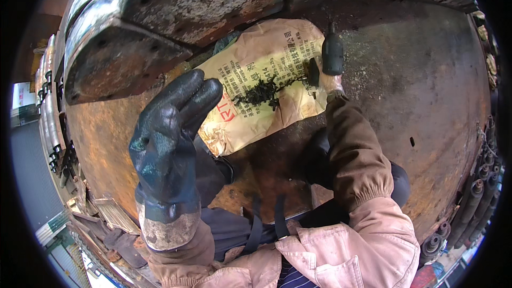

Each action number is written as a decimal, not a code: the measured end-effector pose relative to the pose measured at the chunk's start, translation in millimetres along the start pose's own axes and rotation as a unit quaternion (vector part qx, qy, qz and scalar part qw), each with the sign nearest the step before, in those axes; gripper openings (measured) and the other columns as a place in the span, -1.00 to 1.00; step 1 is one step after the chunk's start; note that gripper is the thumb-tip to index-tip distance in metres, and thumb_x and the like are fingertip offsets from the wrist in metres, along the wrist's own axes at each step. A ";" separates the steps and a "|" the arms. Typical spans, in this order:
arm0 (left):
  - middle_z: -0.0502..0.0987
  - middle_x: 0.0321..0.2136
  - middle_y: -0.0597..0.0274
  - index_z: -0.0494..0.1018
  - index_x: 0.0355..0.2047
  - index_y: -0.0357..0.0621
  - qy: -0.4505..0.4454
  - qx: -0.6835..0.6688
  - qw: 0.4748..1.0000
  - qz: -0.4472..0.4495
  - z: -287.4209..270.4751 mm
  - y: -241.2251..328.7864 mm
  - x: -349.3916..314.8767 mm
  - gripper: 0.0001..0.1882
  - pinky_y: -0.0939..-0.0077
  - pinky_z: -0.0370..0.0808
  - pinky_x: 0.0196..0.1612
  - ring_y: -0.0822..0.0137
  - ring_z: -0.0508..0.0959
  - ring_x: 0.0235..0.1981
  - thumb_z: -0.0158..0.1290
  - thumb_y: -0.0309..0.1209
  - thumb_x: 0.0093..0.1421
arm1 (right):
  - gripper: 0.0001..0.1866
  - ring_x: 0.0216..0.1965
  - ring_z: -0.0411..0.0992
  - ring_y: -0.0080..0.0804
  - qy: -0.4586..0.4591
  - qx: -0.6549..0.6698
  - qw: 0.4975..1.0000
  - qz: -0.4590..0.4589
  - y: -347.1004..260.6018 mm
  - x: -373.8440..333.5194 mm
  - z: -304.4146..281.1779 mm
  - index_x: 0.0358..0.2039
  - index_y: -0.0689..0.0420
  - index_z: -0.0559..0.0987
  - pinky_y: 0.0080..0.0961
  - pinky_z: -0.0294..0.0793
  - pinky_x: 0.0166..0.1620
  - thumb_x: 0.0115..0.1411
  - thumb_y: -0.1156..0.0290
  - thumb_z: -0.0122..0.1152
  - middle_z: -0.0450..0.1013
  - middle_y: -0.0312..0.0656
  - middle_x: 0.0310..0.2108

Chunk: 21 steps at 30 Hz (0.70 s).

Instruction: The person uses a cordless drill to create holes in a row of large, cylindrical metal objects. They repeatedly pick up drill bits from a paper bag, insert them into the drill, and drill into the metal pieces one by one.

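My left hand (169, 141), in a dark, shiny rubber glove with a pale cuff, is raised near the left edge of a paper sack. Its fingers reach up and curve slightly, with nothing visible in them. The flattened tan sack (256, 53), printed and creased, lies on a rusty metal surface. A small heap of black shreds (261, 95) rests on its middle. My right hand (333, 56) reaches to the sack's right edge; it shows as a narrow dark shape above a pale cuff, its fingers hidden. Beside it is a dark flat piece (313, 72) that I cannot identify.
A large, worn metal block (213, 5) with peeling paint rises along the far side. The rusty plate (421, 90) spreads to the right. Dark cylindrical parts (472, 202) stand at the right rim; scrap pieces (114, 213) and metal rods (49, 112) lie at the left. My knees are close below the sack.
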<state>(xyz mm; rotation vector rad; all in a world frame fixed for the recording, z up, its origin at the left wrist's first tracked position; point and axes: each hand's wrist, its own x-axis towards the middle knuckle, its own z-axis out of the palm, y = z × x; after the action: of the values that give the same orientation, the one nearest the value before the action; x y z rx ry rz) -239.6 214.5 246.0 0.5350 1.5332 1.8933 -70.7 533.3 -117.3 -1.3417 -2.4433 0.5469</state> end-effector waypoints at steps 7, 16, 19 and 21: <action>0.37 0.13 -0.28 0.23 0.17 -0.52 -0.025 0.016 0.999 -0.011 12.2 -6.4 5.8 -0.40 -0.06 0.34 0.26 -0.14 0.44 0.14 -0.14 -0.16 0.37 | -0.42 -0.26 0.43 0.02 0.058 0.066 0.995 -0.039 -14.3 -25.3 -13.8 0.09 0.19 0.32 -0.23 0.45 -0.16 0.10 0.26 0.26 0.46 0.04 -0.31; 0.46 0.06 -0.20 0.33 0.10 -0.49 -0.032 -0.021 0.999 -0.015 23.1 -6.6 3.7 -0.48 0.07 0.50 0.13 -0.07 0.54 0.03 0.00 -0.25 0.31 | -0.07 -0.33 0.36 0.07 0.092 0.077 0.989 -0.087 -45.1 -20.0 -35.7 0.37 0.19 0.07 -0.16 0.40 -0.25 -0.03 0.48 0.26 0.37 0.04 -0.39; 0.47 0.04 -0.20 0.35 0.08 -0.49 -0.050 -0.026 0.998 -0.008 27.2 -11.2 1.5 -0.50 0.09 0.51 0.12 -0.05 0.56 0.01 0.02 -0.27 0.30 | -0.02 -0.11 0.39 0.06 0.134 0.000 0.980 -0.145 -13.3 -35.2 -35.9 0.37 0.10 0.11 -0.23 0.37 -0.04 -0.07 0.27 0.35 0.41 0.05 -0.13; 0.48 0.03 -0.19 0.36 0.07 -0.49 -0.052 -0.036 0.998 -0.020 16.9 -9.5 -2.2 -0.52 0.08 0.51 0.11 -0.05 0.56 0.00 0.02 -0.30 0.30 | -0.11 0.04 0.42 0.00 0.001 0.100 0.995 0.006 -32.7 -54.8 -57.4 0.28 0.03 0.27 -0.28 0.37 0.08 -0.06 0.05 0.40 0.47 0.03 0.01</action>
<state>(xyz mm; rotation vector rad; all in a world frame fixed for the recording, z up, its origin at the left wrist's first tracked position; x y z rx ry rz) -224.7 226.0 241.0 0.5575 1.3946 1.8534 -41.6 481.1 -55.7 -1.2744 -2.3106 0.7694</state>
